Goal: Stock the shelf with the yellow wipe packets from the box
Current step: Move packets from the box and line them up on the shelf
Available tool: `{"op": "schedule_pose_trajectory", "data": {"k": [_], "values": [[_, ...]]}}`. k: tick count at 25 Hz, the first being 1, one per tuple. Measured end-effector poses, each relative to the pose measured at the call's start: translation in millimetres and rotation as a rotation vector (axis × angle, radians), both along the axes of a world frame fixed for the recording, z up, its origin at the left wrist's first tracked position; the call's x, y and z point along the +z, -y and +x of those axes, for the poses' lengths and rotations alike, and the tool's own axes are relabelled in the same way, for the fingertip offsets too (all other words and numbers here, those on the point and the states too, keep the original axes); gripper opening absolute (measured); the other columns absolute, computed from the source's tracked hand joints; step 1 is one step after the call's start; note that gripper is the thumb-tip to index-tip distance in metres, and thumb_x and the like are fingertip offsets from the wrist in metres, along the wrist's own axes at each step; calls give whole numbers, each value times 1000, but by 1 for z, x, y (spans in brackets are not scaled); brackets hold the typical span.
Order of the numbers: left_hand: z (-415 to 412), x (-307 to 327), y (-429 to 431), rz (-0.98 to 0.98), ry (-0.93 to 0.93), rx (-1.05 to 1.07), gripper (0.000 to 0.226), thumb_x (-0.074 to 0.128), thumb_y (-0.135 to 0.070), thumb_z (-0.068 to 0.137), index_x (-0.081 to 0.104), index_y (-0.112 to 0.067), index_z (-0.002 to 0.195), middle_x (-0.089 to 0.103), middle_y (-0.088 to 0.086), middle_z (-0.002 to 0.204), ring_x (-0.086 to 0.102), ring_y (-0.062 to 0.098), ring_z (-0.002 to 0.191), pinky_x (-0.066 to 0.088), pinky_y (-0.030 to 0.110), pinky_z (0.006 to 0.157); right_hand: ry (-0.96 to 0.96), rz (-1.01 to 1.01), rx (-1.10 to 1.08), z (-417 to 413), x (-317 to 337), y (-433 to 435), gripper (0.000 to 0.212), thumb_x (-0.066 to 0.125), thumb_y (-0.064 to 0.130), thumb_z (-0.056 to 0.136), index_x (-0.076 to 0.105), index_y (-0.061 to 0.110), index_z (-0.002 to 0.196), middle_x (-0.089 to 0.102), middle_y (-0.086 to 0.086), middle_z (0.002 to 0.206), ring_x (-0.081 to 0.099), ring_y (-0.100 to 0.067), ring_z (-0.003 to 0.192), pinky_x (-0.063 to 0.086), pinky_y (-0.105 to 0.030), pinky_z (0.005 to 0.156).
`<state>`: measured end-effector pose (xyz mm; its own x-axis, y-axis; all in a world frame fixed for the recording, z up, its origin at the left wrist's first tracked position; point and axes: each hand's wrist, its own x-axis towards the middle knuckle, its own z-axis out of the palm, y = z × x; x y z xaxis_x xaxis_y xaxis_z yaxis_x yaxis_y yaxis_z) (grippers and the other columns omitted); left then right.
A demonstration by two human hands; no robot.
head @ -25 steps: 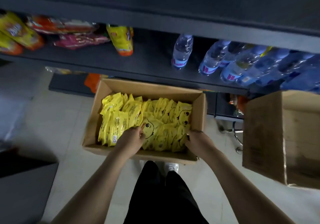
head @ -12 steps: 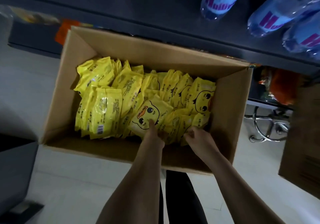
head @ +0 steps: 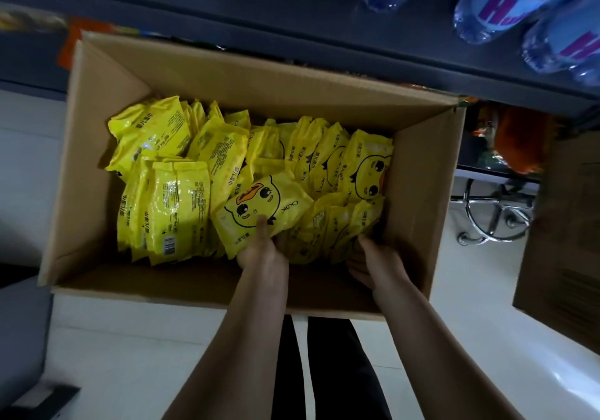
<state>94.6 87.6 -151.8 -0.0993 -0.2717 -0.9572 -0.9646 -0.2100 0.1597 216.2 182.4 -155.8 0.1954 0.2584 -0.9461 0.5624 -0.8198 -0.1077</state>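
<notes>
Pale floor (head: 130,338) underneath, dark shelf (head: 227,3) across the far side, bottles (head: 500,3) on it at far right. Between them an open box (head: 97,192), well filled with yellow packets (head: 175,205), heaped toward its far and right walls.

Left hand (head: 263,254) pinching a face-up duck packet (head: 259,211) by its near edge, thumb on top, fingers tucked beneath. Right hand (head: 376,263) dug in among packets at near right, fingertips buried, so cannot tell whether gripping anything.

Judged an early grab, with no yellow packets on the visible stretch of shelf. Better to gather several packets flat between both hands than to hoist one by a corner, as a guard against slick film slipping. Lift straight up, clear of the box wall, then set down on bare shelf left of the bottles, faces outward.
</notes>
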Motion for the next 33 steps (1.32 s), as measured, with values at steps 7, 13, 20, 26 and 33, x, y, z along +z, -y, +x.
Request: {"op": "schedule_pose_trajectory", "data": {"k": [7, 13, 20, 26, 33], "values": [[-12, 19, 15, -84, -230, -207, 50, 74, -16, 76, 52, -6, 120, 60, 6, 112, 60, 20, 98, 53, 28, 74, -273, -191, -925, -8, -13, 3, 37, 45, 23, 98, 49, 2, 127, 55, -18, 126, 54, -30, 115, 51, -37, 74], [-42, 2, 19, 20, -438, -690, 34, 68, -9, 81, 52, -16, 110, 63, 1, 102, 57, 22, 102, 47, 32, 75, -461, -54, -1098, -10, -30, 5, 27, 71, 20, 79, 71, 19, 107, 69, -2, 98, 66, -20, 92, 54, -29, 81], [-50, -20, 28, -98, -412, -923, 55, 66, -19, 84, 46, -5, 132, 54, 14, 130, 51, 25, 117, 34, 29, 91, -203, -94, -1488, -31, -62, 16, 30, 59, 42, 88, 58, 12, 94, 63, -1, 68, 58, -13, 52, 53, -20, 47], [-58, -15, 42, -82, -416, -948, 65, 69, -23, 81, 41, -6, 137, 50, 14, 136, 46, 28, 125, 33, 38, 105, -392, 140, -978, -26, -25, 44, 43, 56, 38, 90, 39, 30, 128, 57, 24, 95, 55, 6, 98, 46, -6, 82], [-91, 36, 51, 57, -549, -914, 38, 72, -24, 79, 61, -9, 112, 65, 9, 109, 59, 27, 102, 46, 45, 91, -203, 268, -643, -53, 27, 37, 34, 78, 22, 75, 49, 11, 89, 53, -2, 78, 52, -16, 72, 49, -35, 79]]}}
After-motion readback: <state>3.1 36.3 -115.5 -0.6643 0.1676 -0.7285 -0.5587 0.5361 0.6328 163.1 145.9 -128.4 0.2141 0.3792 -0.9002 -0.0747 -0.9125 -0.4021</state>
